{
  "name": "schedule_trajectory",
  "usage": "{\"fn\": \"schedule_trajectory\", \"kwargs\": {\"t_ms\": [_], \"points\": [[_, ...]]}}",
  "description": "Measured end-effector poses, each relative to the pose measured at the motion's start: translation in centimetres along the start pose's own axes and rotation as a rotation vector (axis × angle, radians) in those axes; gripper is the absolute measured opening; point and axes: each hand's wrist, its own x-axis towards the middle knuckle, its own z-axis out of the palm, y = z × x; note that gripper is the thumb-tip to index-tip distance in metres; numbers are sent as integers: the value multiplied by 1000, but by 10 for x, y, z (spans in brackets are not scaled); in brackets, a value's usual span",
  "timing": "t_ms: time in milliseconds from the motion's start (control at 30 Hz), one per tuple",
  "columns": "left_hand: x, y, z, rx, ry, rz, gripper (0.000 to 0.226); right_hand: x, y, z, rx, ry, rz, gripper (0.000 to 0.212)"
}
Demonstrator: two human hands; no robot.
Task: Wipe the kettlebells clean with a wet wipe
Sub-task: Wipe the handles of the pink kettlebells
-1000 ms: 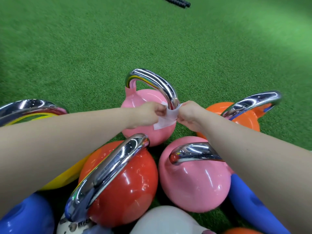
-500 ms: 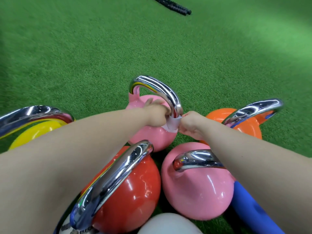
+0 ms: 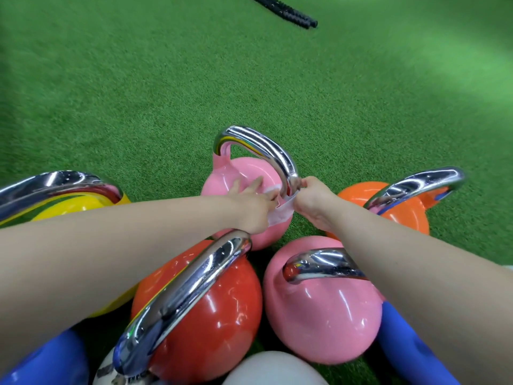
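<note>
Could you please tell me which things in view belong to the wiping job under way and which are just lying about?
In the job:
- wet wipe, wrapped round the handle base
- far pink kettlebell, being wiped
- left hand and right hand, both on the wipe
- red, near pink, orange and yellow kettlebells, also to wipe

Lying about:
- black rope on the green turf

Two pink kettlebells (image 3: 244, 187) (image 3: 322, 309), one red (image 3: 211, 315), orange (image 3: 402, 215), yellow (image 3: 80, 202), and one wet wipe (image 3: 280, 215).
</note>
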Motion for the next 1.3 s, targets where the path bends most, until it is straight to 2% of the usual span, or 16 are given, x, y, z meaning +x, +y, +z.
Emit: {"fn": "schedule_trajectory", "kwargs": {"t_ms": [133,267,433,500,633,800,867,1000,1100,1200,1300], "points": [[-4,15,-3,41,-119,-64,70,2,2,0,-21,-71,139,23],[-2,27,-1,131,-173,-92,87,2,5,3,103,-253,230,30],[0,29,2,228,-213,-81,86,-1,5,1,137,-318,281,41],[-1,29,1,242,-225,-72,85,-3,3,0,142,-319,277,37],[-4,26,-1,300,-231,-64,89,-4,1,-1,159,-273,274,33],[-1,9,-7,317,-170,13,68,5,4,-1,154,-89,231,24],[-1,-4,-11,421,-157,89,62,9,3,-4,184,-5,207,33],[-3,-23,-5,587,-23,170,62,10,2,-6,208,44,134,49],[-6,-31,2,635,91,166,60,6,0,-5,167,77,72,39],[-10,-33,3,575,161,100,60,-2,-4,-8,173,89,33,30],[-12,-30,5,514,205,20,63,-14,-11,-13,203,69,-18,32]]}}
